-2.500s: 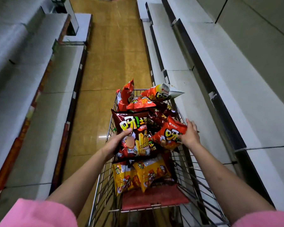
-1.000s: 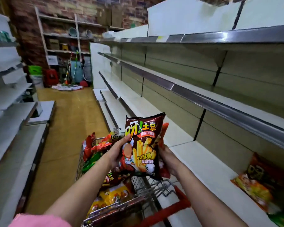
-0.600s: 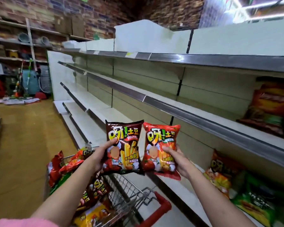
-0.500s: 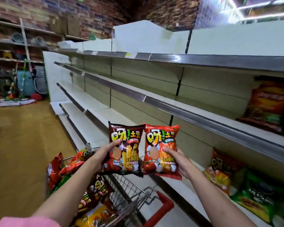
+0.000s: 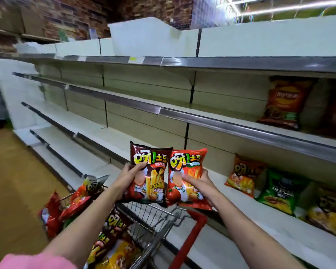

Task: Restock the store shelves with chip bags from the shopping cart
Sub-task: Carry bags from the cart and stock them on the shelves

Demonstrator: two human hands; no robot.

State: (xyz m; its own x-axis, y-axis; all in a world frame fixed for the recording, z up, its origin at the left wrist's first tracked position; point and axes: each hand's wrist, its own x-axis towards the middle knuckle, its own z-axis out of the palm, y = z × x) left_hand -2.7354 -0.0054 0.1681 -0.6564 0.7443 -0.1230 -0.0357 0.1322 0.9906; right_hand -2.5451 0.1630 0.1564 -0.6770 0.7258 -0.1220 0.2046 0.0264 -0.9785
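Just below centre in the head view, the left hand (image 5: 131, 171) grips a dark brown chip bag (image 5: 148, 173), thumb pinching its front, while the right hand (image 5: 199, 182) clasps a red chip bag (image 5: 186, 176) from its right edge. Both bags stand upright, edges touching, printed faces toward the camera, probably to check flavours before shelving. At 7 o'clock the shopping cart (image 5: 155, 224) holds more bags within easy reach. Toward 3 o'clock, on the lower shelf (image 5: 275, 228), an orange bag (image 5: 243, 175) of the same brand leans beside a green bag (image 5: 279, 191); the held bags likely belong in the bare stretch to its left. A Lay's bag (image 5: 285, 101) stands at 2 o'clock, one shelf higher.
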